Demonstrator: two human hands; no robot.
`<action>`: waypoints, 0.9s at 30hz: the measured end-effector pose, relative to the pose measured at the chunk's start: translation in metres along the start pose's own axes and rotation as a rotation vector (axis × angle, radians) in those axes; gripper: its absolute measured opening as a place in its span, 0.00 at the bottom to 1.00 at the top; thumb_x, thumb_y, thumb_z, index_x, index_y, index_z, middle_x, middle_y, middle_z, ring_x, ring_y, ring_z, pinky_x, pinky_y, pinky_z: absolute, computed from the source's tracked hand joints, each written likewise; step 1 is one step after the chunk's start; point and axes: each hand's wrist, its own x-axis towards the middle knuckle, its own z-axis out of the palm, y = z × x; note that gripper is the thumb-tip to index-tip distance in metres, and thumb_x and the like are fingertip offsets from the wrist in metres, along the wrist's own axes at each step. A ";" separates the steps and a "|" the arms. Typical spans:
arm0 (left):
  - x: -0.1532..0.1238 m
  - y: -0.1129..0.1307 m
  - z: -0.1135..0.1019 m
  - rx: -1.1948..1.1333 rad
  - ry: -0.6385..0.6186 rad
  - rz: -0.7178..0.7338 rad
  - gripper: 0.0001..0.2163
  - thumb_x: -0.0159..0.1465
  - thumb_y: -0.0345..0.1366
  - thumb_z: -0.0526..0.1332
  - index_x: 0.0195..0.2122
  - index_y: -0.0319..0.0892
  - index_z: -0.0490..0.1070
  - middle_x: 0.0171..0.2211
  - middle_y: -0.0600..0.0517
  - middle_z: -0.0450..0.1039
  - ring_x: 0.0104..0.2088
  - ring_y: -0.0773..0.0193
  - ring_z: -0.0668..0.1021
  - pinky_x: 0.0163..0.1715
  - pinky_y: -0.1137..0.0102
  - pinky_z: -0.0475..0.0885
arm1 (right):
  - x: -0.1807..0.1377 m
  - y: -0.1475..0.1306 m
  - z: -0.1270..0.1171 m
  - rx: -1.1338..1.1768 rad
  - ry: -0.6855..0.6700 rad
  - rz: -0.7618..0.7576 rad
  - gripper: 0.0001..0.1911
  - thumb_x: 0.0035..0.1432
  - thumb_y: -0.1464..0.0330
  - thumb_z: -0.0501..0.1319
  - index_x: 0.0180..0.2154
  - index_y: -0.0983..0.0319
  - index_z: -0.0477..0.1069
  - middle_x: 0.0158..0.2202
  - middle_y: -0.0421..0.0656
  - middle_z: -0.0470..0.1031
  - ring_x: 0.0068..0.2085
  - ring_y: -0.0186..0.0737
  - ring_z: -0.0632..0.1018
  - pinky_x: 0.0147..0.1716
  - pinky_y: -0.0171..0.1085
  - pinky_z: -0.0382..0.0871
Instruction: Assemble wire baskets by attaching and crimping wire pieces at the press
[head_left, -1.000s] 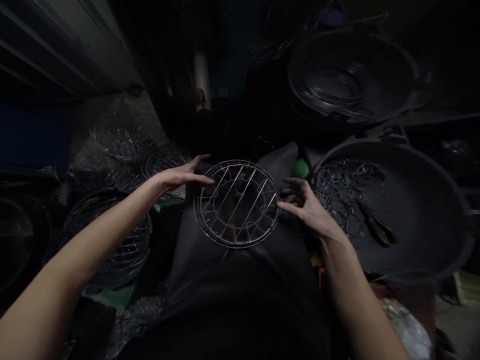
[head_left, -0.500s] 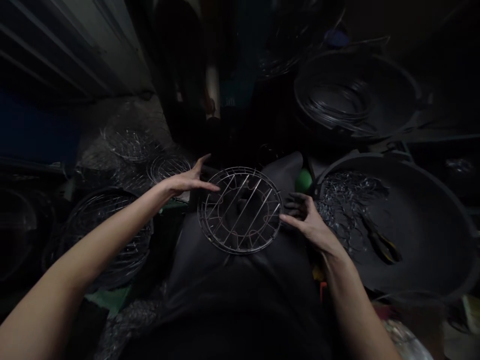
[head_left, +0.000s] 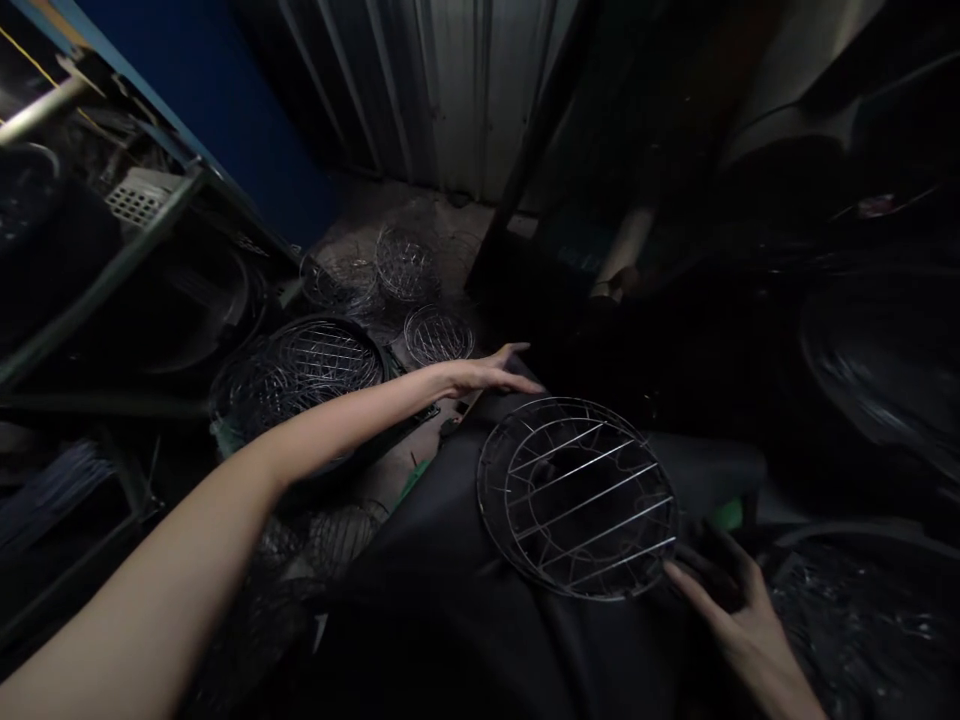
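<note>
A round wire grill rack point(head_left: 592, 470), with parallel bars across a ringed frame, rests on the dark cloth point(head_left: 450, 510) over my lap. My left hand point(head_left: 491, 374) is at its upper left edge, fingers spread, with one fingertip at or very near the rim. At the lower right, my right hand point(head_left: 739, 605) has its thumb tip against the rim. Its other fingers are apart from the thumb and partly lost in shadow. Neither hand is wrapped round the rack.
Left of my arm, a dark tub point(head_left: 337, 325) holds several wire racks. A similar rack point(head_left: 439, 335) and tangled wire pieces point(head_left: 405, 262) lie on the floor before a corrugated wall point(head_left: 450, 100). A metal shelf frame point(head_left: 112, 275) stands left. A basin point(head_left: 847, 530) sits right.
The view has swung left, so the rack and both hands appear farther right and the rack's bars lie flatter. Both hands keep about the same places at the rim.
</note>
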 end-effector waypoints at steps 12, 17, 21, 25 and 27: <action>0.017 0.010 0.022 0.498 -0.002 0.016 0.57 0.40 0.49 0.71 0.65 0.39 0.38 0.53 0.39 0.67 0.53 0.46 0.70 0.52 0.57 0.64 | -0.002 -0.003 0.001 0.034 -0.067 -0.033 0.54 0.33 0.54 0.73 0.60 0.58 0.54 0.43 0.47 0.74 0.47 0.50 0.75 0.47 0.46 0.71; 0.012 0.011 0.021 0.501 0.010 0.034 0.53 0.39 0.48 0.72 0.63 0.37 0.47 0.52 0.40 0.68 0.51 0.49 0.72 0.49 0.61 0.67 | -0.003 0.001 0.000 0.086 -0.094 -0.079 0.52 0.34 0.55 0.73 0.59 0.56 0.54 0.42 0.46 0.74 0.46 0.49 0.76 0.45 0.47 0.73; 0.000 0.015 0.024 0.582 0.055 0.073 0.52 0.39 0.49 0.72 0.62 0.35 0.49 0.52 0.38 0.68 0.51 0.47 0.72 0.49 0.60 0.67 | -0.006 0.005 0.000 0.113 -0.119 -0.089 0.53 0.34 0.55 0.73 0.60 0.57 0.52 0.47 0.49 0.72 0.49 0.48 0.74 0.47 0.46 0.71; -0.010 0.016 0.026 0.592 0.073 0.104 0.50 0.40 0.49 0.72 0.61 0.37 0.50 0.54 0.38 0.66 0.53 0.47 0.70 0.51 0.59 0.66 | -0.008 0.007 0.001 0.098 -0.102 -0.132 0.54 0.34 0.54 0.73 0.60 0.59 0.52 0.48 0.51 0.71 0.46 0.48 0.75 0.46 0.46 0.71; -0.014 0.016 0.026 0.550 0.056 0.110 0.49 0.40 0.47 0.73 0.61 0.38 0.52 0.55 0.39 0.64 0.54 0.48 0.69 0.52 0.60 0.65 | -0.008 0.008 0.002 0.099 -0.087 -0.174 0.54 0.34 0.54 0.73 0.60 0.58 0.52 0.48 0.51 0.71 0.45 0.48 0.75 0.45 0.46 0.71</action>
